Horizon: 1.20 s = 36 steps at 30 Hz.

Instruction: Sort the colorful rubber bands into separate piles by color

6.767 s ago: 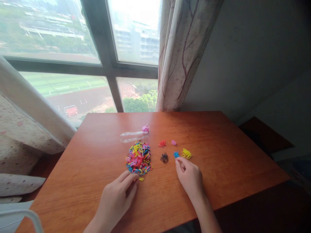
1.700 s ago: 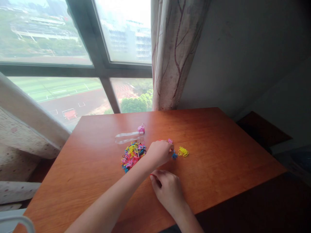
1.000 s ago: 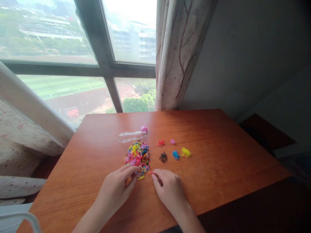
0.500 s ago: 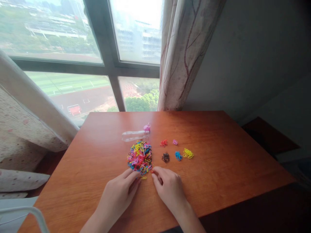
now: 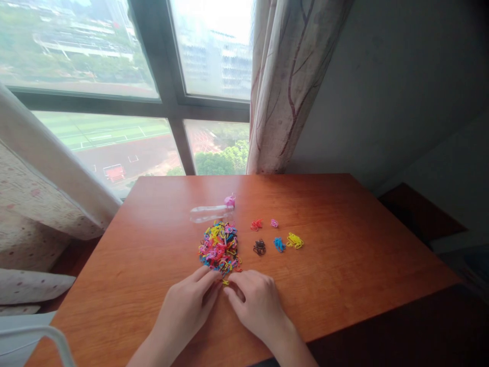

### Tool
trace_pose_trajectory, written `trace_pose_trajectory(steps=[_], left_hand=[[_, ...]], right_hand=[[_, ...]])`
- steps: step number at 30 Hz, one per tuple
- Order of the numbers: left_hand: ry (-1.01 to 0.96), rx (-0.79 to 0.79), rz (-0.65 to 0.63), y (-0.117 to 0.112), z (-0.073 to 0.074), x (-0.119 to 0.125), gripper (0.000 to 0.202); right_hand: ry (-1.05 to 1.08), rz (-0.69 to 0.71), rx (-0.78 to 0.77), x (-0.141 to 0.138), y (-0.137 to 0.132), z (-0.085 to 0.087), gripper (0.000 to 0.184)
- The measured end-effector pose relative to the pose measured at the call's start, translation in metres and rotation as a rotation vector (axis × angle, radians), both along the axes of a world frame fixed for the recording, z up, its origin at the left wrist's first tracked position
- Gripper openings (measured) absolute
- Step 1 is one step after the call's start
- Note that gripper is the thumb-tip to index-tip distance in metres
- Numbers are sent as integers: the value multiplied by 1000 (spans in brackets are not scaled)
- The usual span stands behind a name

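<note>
A pile of small coloured rubber bands (image 5: pixel 218 245) lies on the wooden table just beyond my hands. At its near edge a yellow rubber band (image 5: pixel 225 282) sticks out from the closed fingertips of my left hand (image 5: pixel 188 300). My right hand (image 5: pixel 255 298) is close on the other side of that band, thumb and forefinger apart, with nothing visibly gripped. Small sorted heaps lie to the right: red bands (image 5: pixel 256 224), pink bands (image 5: pixel 274 223), black bands (image 5: pixel 259 247), blue bands (image 5: pixel 279 244) and yellow bands (image 5: pixel 295 240).
Behind the pile a clear plastic bottle (image 5: pixel 210 213) with a pink cap (image 5: pixel 229 200) lies on its side. The wooden table (image 5: pixel 344 265) reaches to a window and a curtain (image 5: pixel 282 102). A white curved rail (image 5: pixel 57 336) is at the lower left.
My right hand has moved left from the red band at the pile's edge to the yellow band, its finger and thumb now apart. My left hand is almost unmoved.
</note>
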<state>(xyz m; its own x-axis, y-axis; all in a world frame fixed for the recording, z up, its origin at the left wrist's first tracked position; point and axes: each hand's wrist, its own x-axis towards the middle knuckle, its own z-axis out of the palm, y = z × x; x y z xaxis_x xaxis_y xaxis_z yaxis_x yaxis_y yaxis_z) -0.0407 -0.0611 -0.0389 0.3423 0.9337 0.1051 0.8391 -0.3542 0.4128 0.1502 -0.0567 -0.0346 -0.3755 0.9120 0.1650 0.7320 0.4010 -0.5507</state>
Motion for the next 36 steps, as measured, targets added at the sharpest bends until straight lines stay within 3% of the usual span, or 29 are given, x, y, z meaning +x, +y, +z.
trace_pose_trajectory(steps=[11,15,19,25,36], left_hand=[[-165,6,56,1,0,-2,19],[-152,49,40,0,2,-1,19],[-114,83,22,-1,2,0,20],[-99,130,-5,-1,0,0,21],[-59,71,-11,-1,4,2,21]], right_hand=[[99,-30,24,7,-1,-6,11],[166,-91,21,29,-1,-7,13],[194,-256,75,71,8,-13,18],[38,-509,257,125,33,-17,24],[-115,-559,292,134,42,-25,33]])
